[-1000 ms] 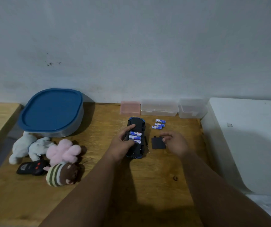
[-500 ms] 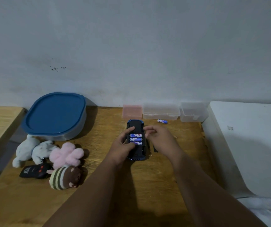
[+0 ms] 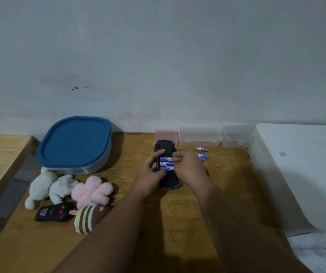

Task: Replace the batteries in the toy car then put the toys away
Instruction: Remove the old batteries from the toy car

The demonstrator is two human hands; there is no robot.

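1. Since a second ago the right hand (image 3: pixel 189 170) has crossed from the loose cover onto the toy car (image 3: pixel 166 164), fingers curled over the top battery.
2. Left hand (image 3: pixel 150 174) clamps the car's left side, mid-frame.
3. Farther back, spare batteries (image 3: pixel 202 152) lie right of the car.

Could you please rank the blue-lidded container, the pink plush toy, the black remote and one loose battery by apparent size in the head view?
1. blue-lidded container
2. pink plush toy and black remote: look about alike, and the remote lies nearer the camera, so unranked
3. loose battery
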